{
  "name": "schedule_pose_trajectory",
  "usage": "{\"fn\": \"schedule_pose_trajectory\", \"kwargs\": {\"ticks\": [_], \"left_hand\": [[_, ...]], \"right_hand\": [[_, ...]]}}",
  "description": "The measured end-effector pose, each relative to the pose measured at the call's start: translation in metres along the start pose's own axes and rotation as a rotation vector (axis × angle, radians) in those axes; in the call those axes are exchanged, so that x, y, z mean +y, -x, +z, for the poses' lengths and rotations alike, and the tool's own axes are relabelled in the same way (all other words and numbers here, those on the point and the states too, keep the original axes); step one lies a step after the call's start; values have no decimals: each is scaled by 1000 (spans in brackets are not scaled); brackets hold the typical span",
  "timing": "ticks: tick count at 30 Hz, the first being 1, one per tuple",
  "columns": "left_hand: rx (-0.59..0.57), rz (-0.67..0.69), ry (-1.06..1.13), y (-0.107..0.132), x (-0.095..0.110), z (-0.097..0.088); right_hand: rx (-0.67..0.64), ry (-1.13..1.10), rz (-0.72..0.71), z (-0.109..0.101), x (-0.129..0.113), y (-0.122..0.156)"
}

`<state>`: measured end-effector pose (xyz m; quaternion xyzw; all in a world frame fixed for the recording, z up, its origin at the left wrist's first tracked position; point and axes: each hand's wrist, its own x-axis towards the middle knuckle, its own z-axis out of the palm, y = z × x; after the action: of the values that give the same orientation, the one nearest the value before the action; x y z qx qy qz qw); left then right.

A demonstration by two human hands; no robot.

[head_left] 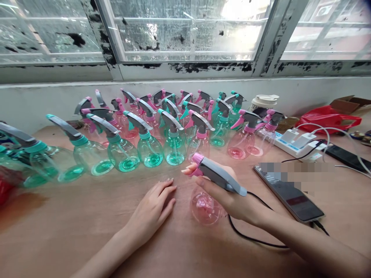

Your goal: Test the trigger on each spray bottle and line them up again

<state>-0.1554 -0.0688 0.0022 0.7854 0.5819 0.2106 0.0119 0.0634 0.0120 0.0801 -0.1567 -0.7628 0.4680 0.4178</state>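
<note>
– In the middle of the brown wooden surface [87, 231], just in front of the person, is the clear pink plastic spray bottle with the grey trigger head [204, 210]. Who has it?

– The right hand [232, 200]. Its fingers are wrapped round the neck and trigger head, with one finger lying forward towards the pink nozzle. I can't tell whether the base rests on the surface or hangs just above it.

– And the other hand?

– The left hand [153, 210] lies palm down just beside the bottle, fingers close together, holding nothing.

– What worries you?

– The grip sits high, on the head only. The light body could swing or slip sideways, I think.

– Into what?

– The packed rows of clear green and pink spray bottles with grey triggers [149, 148] stand near, behind it. They are so close together that one knock could topple several.

– Anything on the right?

– A thin black cable [246, 237] runs under the right wrist to a dark flat phone [292, 197]. A quick pull of that arm might snag it and drag the phone. Farther back lies a white power strip with plugged-in chargers [292, 144], a poor neighbour for any stray spray.
</note>
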Motion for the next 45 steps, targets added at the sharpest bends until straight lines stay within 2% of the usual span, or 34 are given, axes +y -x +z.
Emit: {"fn": "schedule_pose_trajectory", "kwargs": {"ticks": [9,13,20,27,35,40,45], "left_hand": [[3,6,-17,1,0,0],[-2,9,-21,1,-1,1],[-11,-4,-22,2,-1,1],[-11,-25,-16,3,0,2],[-8,-22,9,2,1,1],[6,-35,15,2,1,1],[10,-34,13,2,1,2]], "right_hand": [[-28,69,-33,-2,-1,1],[-40,15,-20,-2,-2,-1],[16,91,97,1,-5,0],[61,181,85,2,-3,0],[-27,9,16,-2,0,1],[-44,58,62,-2,-2,4],[-35,14,38,-2,-4,2]]}}
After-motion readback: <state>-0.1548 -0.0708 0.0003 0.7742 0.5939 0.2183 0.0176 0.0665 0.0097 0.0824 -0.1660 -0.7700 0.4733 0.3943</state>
